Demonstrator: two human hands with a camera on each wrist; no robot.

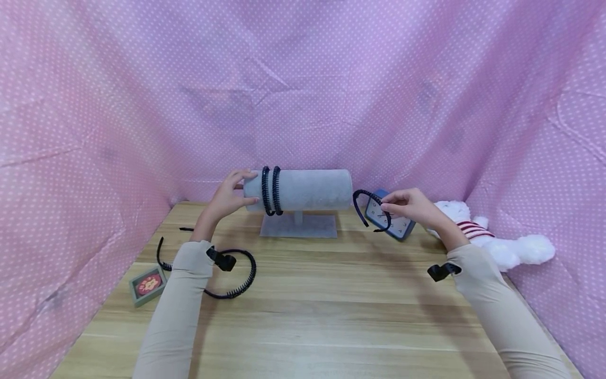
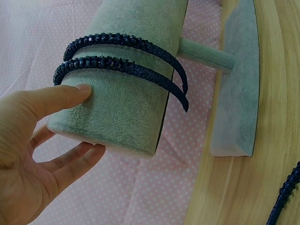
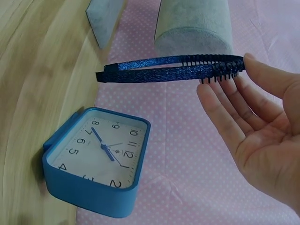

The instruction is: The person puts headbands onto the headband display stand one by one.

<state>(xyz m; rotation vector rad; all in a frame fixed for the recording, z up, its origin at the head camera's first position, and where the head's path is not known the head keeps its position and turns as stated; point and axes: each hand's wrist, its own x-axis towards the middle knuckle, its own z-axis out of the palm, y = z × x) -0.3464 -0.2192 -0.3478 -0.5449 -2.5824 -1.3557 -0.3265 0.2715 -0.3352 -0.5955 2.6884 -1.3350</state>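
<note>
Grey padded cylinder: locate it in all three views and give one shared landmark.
Head: the grey padded cylinder lies level at the centre.
Left wrist: cylinder left of centre, reaching the top edge.
Right wrist: cylinder at the top edge, right of centre.
Shared landmark: pink dotted cloth.

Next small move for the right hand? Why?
Probably shift the right hand leftward, bringing the dark blue, C-shaped toothed headband over the grey plush cylinder: its open ends point down beside the cylinder's free end, two similar headbands already sit there, and the left hand holds the other end.
</note>
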